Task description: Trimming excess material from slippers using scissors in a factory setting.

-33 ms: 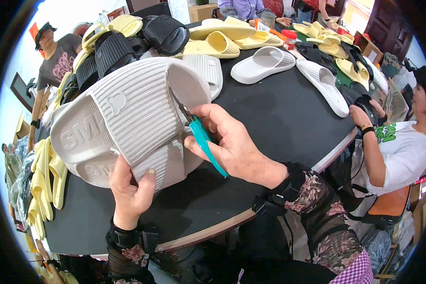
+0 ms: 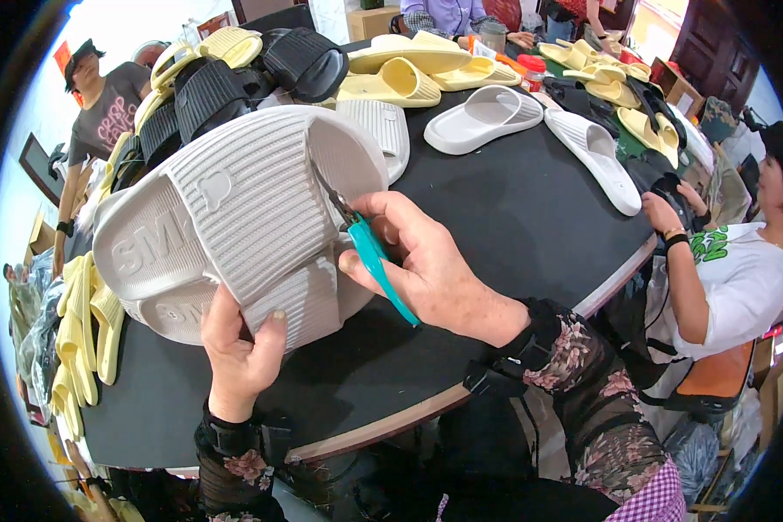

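Observation:
A pair of light grey ribbed slippers is held up over the black table, the upper slipper point(image 2: 244, 187) overlapping the lower slipper point(image 2: 300, 304). My left hand point(image 2: 244, 352) grips them at the near side, thumb on the lower strap and other fingers partly hidden. Closed around small snips with teal handles point(image 2: 374, 261) is my right hand point(image 2: 435, 270). Their dark, narrow blades lie against the right edge of the upper slipper's strap, by the foot opening. Whether the blade tips touch the material I cannot tell.
Black slippers point(image 2: 209, 96) and yellow slippers point(image 2: 391, 83) are heaped behind. Loose grey slippers point(image 2: 483, 122) lie farther right on the black table point(image 2: 487, 230). More yellow slippers point(image 2: 83, 317) line the left edge. A person point(image 2: 713, 270) handles a black slipper at right; another person point(image 2: 104, 122) stands at left.

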The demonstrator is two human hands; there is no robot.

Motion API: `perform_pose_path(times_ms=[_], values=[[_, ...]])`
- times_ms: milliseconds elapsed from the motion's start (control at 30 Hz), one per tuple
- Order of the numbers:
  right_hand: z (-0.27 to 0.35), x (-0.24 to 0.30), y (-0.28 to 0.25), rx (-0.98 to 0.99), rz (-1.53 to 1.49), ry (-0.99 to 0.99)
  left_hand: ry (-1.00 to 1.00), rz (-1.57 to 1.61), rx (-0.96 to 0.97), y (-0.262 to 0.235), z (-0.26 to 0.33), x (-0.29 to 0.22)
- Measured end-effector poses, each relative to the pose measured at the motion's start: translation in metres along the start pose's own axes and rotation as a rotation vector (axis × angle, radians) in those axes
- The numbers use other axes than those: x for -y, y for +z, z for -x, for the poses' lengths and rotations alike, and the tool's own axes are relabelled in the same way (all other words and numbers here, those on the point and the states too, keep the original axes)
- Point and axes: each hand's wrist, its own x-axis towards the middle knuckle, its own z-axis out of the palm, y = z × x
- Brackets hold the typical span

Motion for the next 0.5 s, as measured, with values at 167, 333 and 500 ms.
perform_pose_path(times_ms=[167,333,500], values=[[-0.0001,0.0042,0.0044,0.003,-0.163,0.059,0.004,-0.005,0.009,-0.0041,0.0012,-0.0013],[0.0005,0.0025,0.0008,-0.017,-0.114,0.065,0.021,0.017,0.009,0.0013,0.0004,-0.0009],[0.0000,0.0077,0.0005,-0.015,-0.109,0.073,0.016,-0.020,0.028,-0.0012,0.0003,-0.0029]])
